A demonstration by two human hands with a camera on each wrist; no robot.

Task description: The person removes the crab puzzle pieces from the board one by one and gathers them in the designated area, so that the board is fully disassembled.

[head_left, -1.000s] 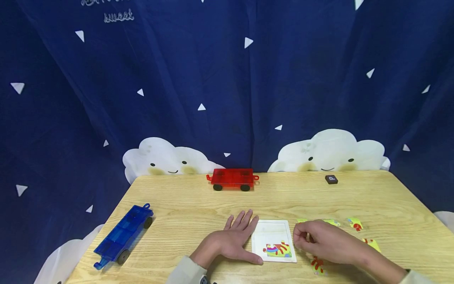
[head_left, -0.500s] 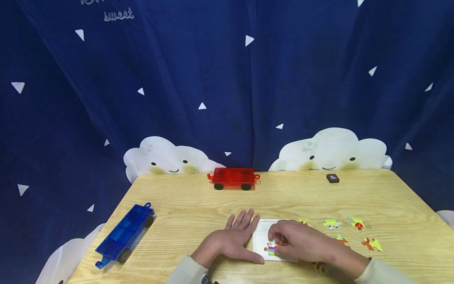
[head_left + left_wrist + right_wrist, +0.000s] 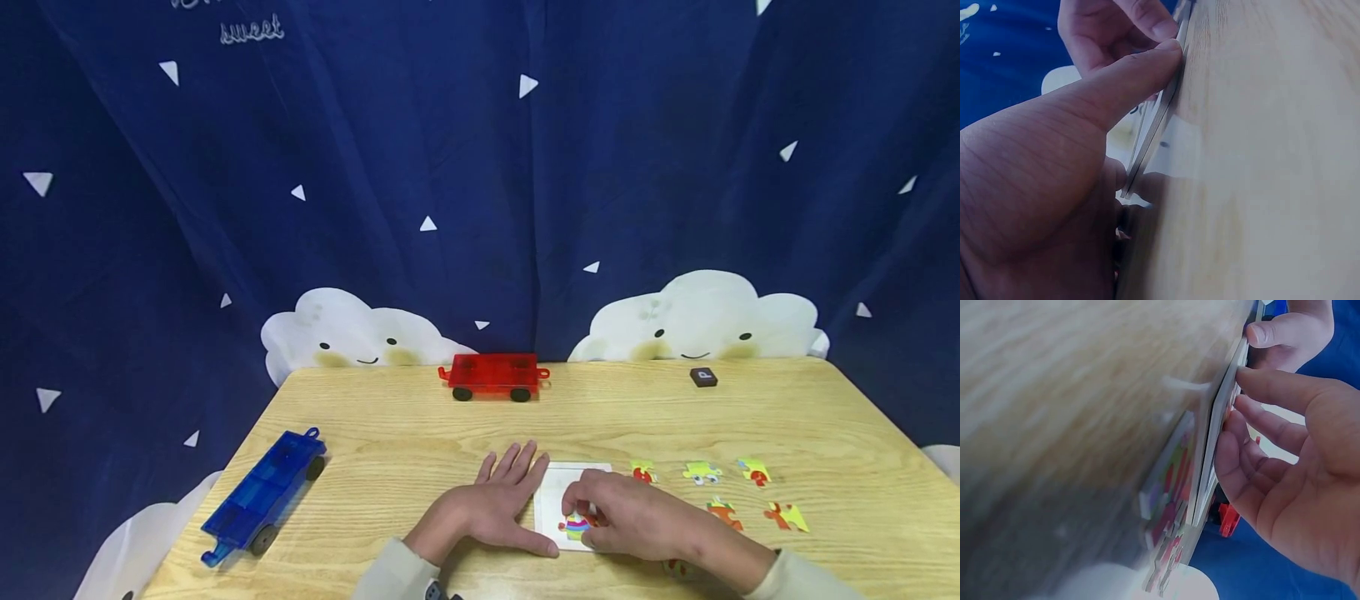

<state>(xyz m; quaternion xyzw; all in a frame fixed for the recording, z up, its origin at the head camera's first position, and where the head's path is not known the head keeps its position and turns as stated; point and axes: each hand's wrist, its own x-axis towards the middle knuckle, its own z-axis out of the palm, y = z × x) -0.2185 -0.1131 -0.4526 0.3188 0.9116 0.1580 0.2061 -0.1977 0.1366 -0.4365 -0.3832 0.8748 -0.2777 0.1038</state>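
A white square puzzle tray (image 3: 553, 492) lies on the table, with brightly coloured jigsaw pieces (image 3: 574, 527) in its lower part. My left hand (image 3: 491, 508) is spread flat beside it, fingers along the left edge and thumb at the near left corner. Over the tray's right side, my right hand (image 3: 637, 515) bends its fingers and thumb to pinch a puzzle piece, mostly hidden beneath them. In the right wrist view, the fingertips of the right hand (image 3: 1297, 462) meet the tray (image 3: 1217, 419). The left wrist view shows the left thumb (image 3: 1141, 75) against the tray's edge.
Several loose puzzle pieces lie right of the tray, among them one with eyes (image 3: 702, 473) and a red-and-yellow one (image 3: 787, 517). A blue toy wagon (image 3: 264, 496) stands at left, a red wagon (image 3: 492, 373) at the back, near a dark "P" tile (image 3: 703, 377).
My right hand has moved left from beside the tray to over its pieces, then shifted slightly. Loose pieces it covered at right now show. My left hand stays in place.
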